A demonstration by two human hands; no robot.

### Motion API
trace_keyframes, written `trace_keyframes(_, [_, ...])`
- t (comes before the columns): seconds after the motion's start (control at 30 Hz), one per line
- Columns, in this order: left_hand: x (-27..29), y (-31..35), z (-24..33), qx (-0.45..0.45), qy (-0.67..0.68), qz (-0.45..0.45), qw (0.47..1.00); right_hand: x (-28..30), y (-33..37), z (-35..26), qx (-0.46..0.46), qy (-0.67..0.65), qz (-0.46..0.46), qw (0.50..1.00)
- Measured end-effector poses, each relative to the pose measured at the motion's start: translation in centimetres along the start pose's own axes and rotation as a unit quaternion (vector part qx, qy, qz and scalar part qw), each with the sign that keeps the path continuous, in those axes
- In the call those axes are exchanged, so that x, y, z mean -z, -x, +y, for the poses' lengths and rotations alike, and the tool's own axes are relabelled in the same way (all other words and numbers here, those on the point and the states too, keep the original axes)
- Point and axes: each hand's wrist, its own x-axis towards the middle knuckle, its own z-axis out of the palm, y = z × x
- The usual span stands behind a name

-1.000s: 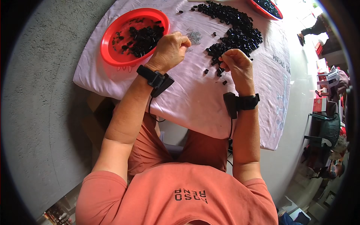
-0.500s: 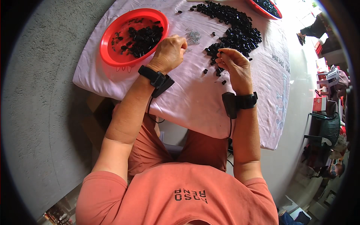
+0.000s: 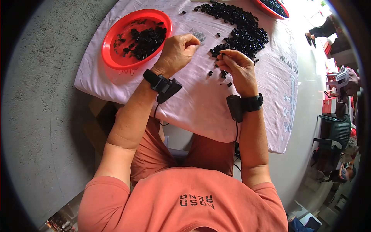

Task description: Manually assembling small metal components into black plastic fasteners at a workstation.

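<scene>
My left hand (image 3: 177, 53) is closed in a pinch beside the small pile of thin metal pins (image 3: 199, 35); what its fingertips hold, if anything, is too small to make out. My right hand (image 3: 242, 69) pinches a small black plastic piece (image 3: 222, 55) between thumb and forefinger, at the near edge of a heap of black plastic pieces (image 3: 247, 36). A few loose black pieces (image 3: 229, 84) lie just below that hand. To the left of my left hand, a red basin (image 3: 112, 58) holds more black pieces.
A pale pink cloth (image 3: 193, 104) covers the table. Another red basin (image 3: 285, 15) with black pieces stands at the far right. Straps with black boxes and cables sit on both wrists. Beyond the table on the right are a dark green chair (image 3: 340, 129) and people.
My left hand has moved right, toward the metal pins, its fingers reaching further out. My right hand has shifted slightly left, still pinching the black piece.
</scene>
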Motion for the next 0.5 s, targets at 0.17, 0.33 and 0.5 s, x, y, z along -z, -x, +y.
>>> trace_keyframes(0.17, [-1.3, 0.1, 0.7, 0.012, 0.150, -0.052, 0.987, -0.7, 0.3, -0.1, -0.029, -0.002, -0.028, 0.999])
trace_keyframes(0.33, [-2.1, 0.4, 1.2, 0.065, 0.262, -0.063, 0.961, -0.8, 0.3, -0.4, -0.042, -0.003, -0.046, 0.998])
trace_keyframes(0.5, [-2.3, 0.5, 1.2, 0.059, 0.260, -0.063, 0.962, -0.8, 0.2, -0.2, -0.047, -0.008, -0.047, 0.998])
